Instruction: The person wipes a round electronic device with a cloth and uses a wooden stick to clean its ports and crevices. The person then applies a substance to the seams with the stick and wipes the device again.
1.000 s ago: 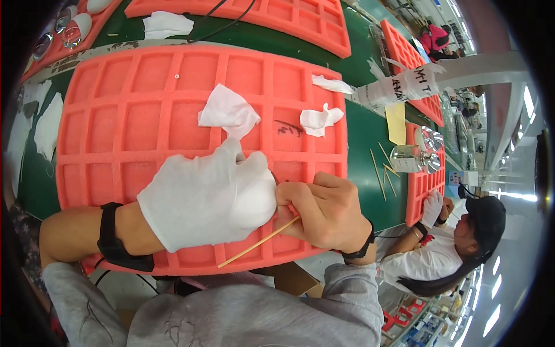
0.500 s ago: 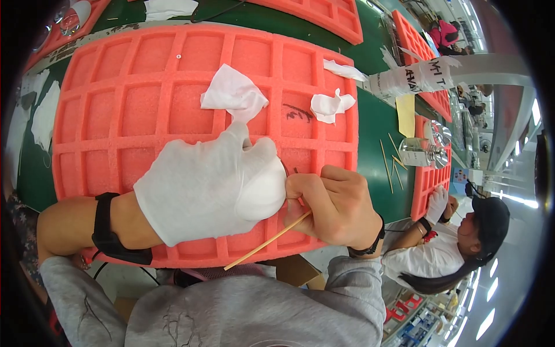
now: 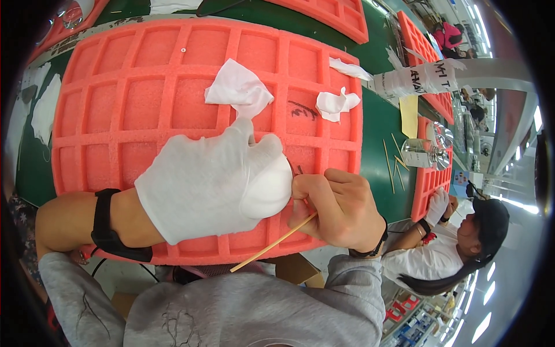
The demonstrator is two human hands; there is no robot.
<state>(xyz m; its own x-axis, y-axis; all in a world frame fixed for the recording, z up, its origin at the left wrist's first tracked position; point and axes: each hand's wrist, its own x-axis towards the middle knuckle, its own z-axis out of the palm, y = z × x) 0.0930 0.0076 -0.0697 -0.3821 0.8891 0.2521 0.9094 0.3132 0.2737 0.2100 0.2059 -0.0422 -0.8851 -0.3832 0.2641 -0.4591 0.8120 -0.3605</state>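
Note:
My left hand (image 3: 202,182), in a white glove, is closed around a smooth, rounded white piece (image 3: 270,188) above the foam tray. A dark line shows along its right rim; the rest is hidden by the glove. My bare right hand (image 3: 341,208) pinches a thin wooden stick (image 3: 272,243). Its fingertips are against the right edge of the white piece. The stick slants down and left toward my body, and its other end is hidden behind the fingers.
Under my hands lies a red foam tray (image 3: 147,110) with square pockets. On it are a crumpled white cloth (image 3: 239,89) and a smaller white scrap (image 3: 337,104). To the right, loose wooden sticks (image 3: 393,165) lie near a glass bottle (image 3: 417,153). A co-worker (image 3: 445,254) sits beyond.
The view has shifted slightly, so the tray and cloths appear a little higher and farther right. Both hands keep their grip, with hardly any visible movement.

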